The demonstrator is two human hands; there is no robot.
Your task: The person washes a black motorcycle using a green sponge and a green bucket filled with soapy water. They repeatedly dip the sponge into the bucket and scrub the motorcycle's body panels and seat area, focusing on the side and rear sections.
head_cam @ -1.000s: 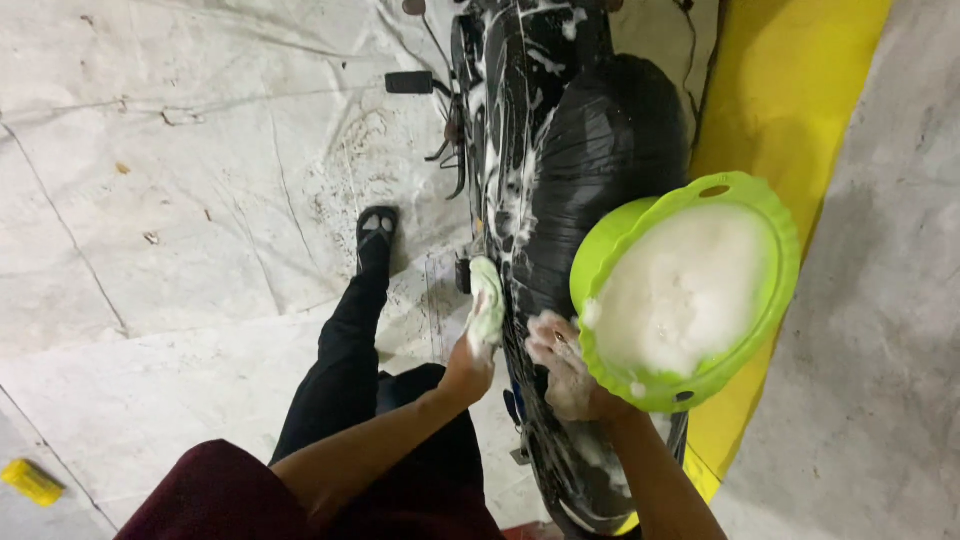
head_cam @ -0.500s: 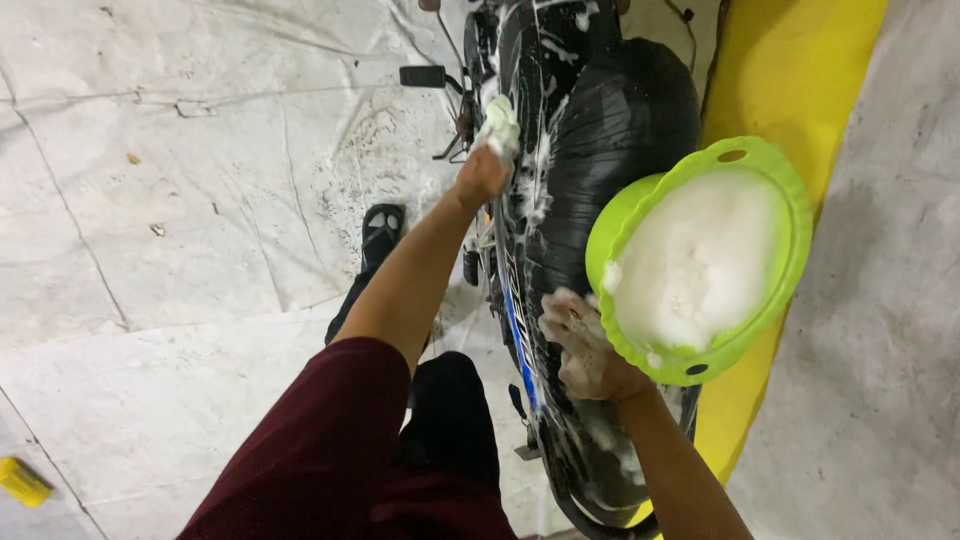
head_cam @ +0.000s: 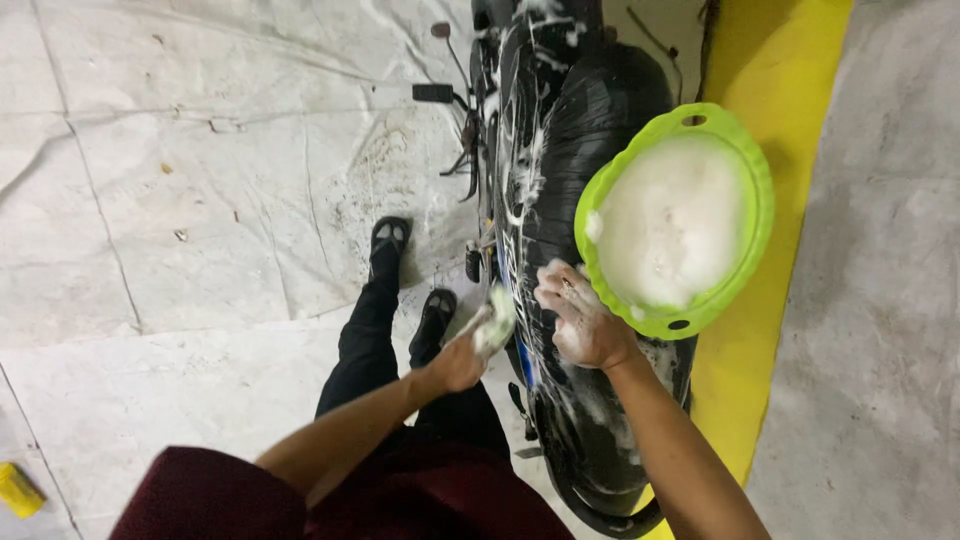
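Head view, looking straight down: a black motorcycle (head_cam: 560,200) stands lengthwise on a pale, cracked concrete floor (head_cam: 200,200), its glossy bodywork streaked with white suds and its dark seat smooth and rounded. The left hand (head_cam: 462,358) has its fingers closed tight around a soapy sponge (head_cam: 494,322), pale green-white and lumpy with lather, which sticks out past the fingertips and touches the bike's left flank. The right hand (head_cam: 580,318), wet and flecked with foam, rests on the seat with its fingers slightly spread and curled, fingertips just beside the rim of a lime-green plastic basin (head_cam: 750,160). That basin is round with two small handle slots, sits tilted on the seat, and is filled nearly to the brim with thick white foam (head_cam: 675,220). Below the left fingers are black trouser legs and two dark sandals (head_cam: 388,236). Beyond the basin, away from the right fingers, runs a yellow painted strip (head_cam: 790,90). A small yellow object (head_cam: 18,488) lies far off at the lower left.
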